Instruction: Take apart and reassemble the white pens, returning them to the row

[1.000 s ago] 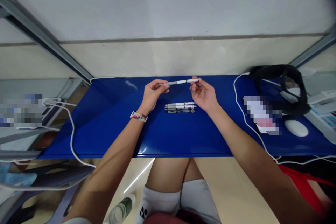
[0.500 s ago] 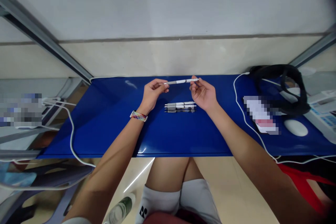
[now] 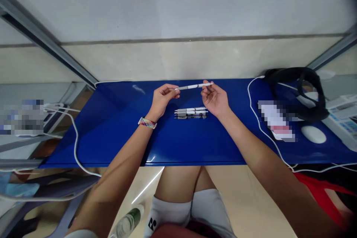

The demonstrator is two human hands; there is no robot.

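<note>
A white and grey pen [image 3: 192, 86] is held level above the blue desk [image 3: 178, 141], stretched between my two hands. My left hand [image 3: 164, 98] pinches its grey end between thumb and fingers. At the white end, my right hand [image 3: 215, 98] grips it with thumb and fingertips, palm turned up. Just below, several similar pens [image 3: 191, 112] lie side by side on the desk, their grey ends to the left. The right hand is close to the white ends of this row.
On the right are a black headset-like strap [image 3: 320, 96], a blurred-out phone-shaped object [image 3: 279, 124], a white mouse [image 3: 314, 134] and a white cable [image 3: 252, 108]. Another cable [image 3: 75, 141] crosses the desk's left side. A bottle [image 3: 129, 221] is below, near my legs.
The pen's white end has tilted up very slightly at my right hand. Both hands keep their hold, and the row of pens stays in place.
</note>
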